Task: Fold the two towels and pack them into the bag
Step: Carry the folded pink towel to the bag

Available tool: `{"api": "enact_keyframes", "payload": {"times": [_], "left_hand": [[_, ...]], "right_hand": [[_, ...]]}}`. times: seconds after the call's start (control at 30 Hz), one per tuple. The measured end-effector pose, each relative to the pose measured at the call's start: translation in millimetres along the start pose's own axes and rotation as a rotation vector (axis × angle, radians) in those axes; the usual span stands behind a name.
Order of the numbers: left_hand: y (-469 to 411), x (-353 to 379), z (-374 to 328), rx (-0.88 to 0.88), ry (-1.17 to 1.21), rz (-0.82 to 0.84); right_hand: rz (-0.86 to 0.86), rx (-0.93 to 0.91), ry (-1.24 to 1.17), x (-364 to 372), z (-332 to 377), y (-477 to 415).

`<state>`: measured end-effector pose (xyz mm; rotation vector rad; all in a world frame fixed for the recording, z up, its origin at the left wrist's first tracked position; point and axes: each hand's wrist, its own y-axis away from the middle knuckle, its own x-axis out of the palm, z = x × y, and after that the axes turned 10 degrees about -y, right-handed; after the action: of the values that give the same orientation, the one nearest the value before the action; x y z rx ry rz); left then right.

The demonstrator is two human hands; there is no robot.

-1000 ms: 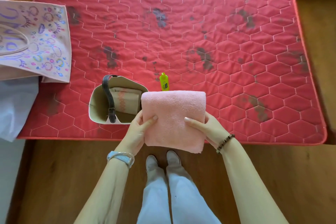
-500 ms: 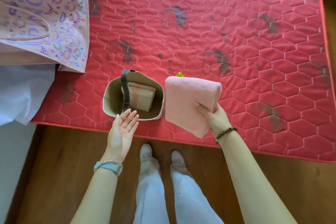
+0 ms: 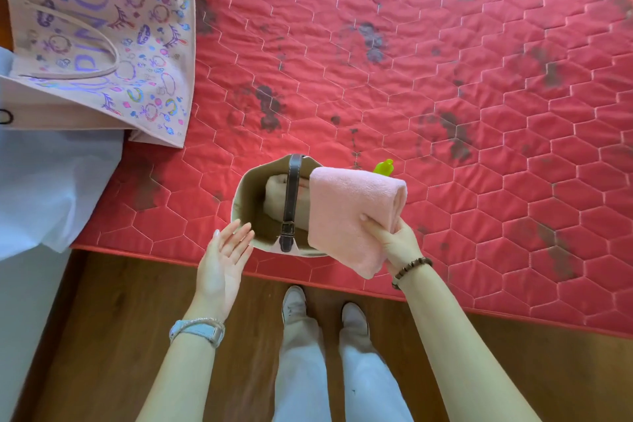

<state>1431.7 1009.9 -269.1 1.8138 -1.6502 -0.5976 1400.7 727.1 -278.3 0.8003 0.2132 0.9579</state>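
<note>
Over the bag's right rim: folded pink towel [image 3: 349, 212], gripped at its lower right edge by the right hand [image 3: 394, 240], fingers pinching the fold.
Bag: small beige bucket bag [image 3: 245, 209] standing open on the red mattress [image 3: 445, 79], near its front edge; a dark buckled strap [image 3: 291, 202] crosses the mouth.
Inside the bag: beige towel [image 3: 275, 195], folded, partly under the strap.
Left hand [image 3: 222, 260]: spread flat, palm up, holding nothing — fingertips just beside the bag's left wall, contact unclear.
Change from half a second ago: the pink towel has moved left and now overlaps the bag's opening; before, it hung clear to the right. The left hand stays open beside the bag.
Count: two towels, one bucket bag, one tote bag [image 3: 99, 55], one green bottle [image 3: 383, 167].
Green bottle: only its top shows behind the pink towel.
Tote bag: lying on the mattress's left edge, printed with doodles and large purple letters — not fully readable.
Wrists: watch [image 3: 198, 331] on the left, bead bracelet [image 3: 411, 269] on the right.
Floor: brown wood [image 3: 102, 336], white shoes [image 3: 294, 305] at the mattress edge.
</note>
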Motion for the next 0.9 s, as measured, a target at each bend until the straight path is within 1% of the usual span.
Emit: {"api": "enact_keyframes", "payload": {"times": [0.3,0.4,0.47,0.53,0.6,0.73,0.8,0.9], "left_hand": [[-62,-8,-25,0.003,-0.118,0.115],[-82,1,-26,-0.014,-0.128,0.141],[-91,12,-28,-0.035,-0.083,0.148],[-102,25,-27,-0.064,-0.030,0.132],[-109,37,-24,-0.097,-0.041,0.096],[-113,53,-9,-0.094,-0.023,0.092],[-113,56,-3,-0.075,-0.029,0.115],[-112,40,1,-0.042,-0.078,0.236]], "right_hand": [[0.027,0.014,-0.030,42,-16,-24],[0.084,0.040,-0.015,49,-25,-31],[0.125,0.059,0.013,52,-30,-38],[0.182,0.076,0.049,52,-35,-45],[0.238,0.097,0.073,51,-39,-52],[0.302,0.120,0.113,45,-42,-65],[0.307,0.134,0.128,44,-43,-69],[0.299,0.134,0.145,45,-45,-73]]}}
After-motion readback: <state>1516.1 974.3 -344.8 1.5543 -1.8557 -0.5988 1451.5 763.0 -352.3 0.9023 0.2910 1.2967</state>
